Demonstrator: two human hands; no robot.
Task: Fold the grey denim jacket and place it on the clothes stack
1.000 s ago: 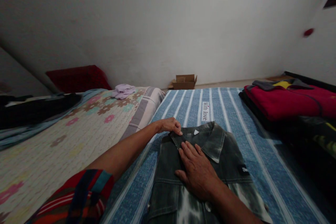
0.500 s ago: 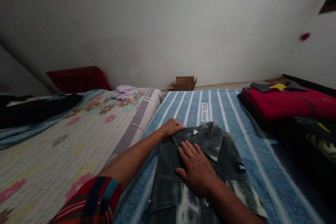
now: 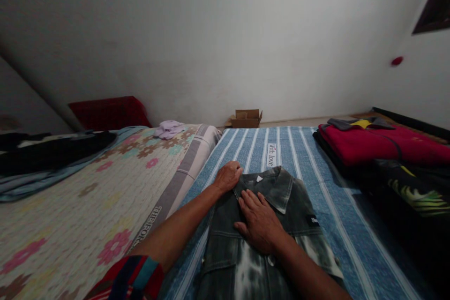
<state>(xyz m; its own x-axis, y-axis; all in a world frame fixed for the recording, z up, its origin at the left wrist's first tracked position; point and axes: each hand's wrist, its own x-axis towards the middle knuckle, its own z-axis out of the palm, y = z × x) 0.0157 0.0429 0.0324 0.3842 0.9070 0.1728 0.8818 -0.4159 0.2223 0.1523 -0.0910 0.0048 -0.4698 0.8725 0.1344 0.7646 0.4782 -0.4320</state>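
Note:
A dark grey washed denim jacket [image 3: 302,234] lies flat, collar away from me, on a blue striped bedsheet [image 3: 330,187]. My left hand [image 3: 228,176] grips the left side of the jacket's collar at the shoulder. My right hand [image 3: 260,222] lies palm down with fingers spread on the jacket's chest, just below the collar, pressing the cloth. A small white tag [image 3: 259,178] shows inside the collar.
A stack of folded clothes with a red garment [image 3: 379,143] on top sits at the right. A floral quilt [image 3: 87,201] covers the left bed, with a lilac cloth [image 3: 169,128], dark clothing [image 3: 52,150] and a red pillow [image 3: 110,111]. A cardboard box [image 3: 246,118] stands by the wall.
My left hand has moved from pinching the collar edge to closing over the collar's left side. My right hand stays flat on the jacket. The view has tilted slightly.

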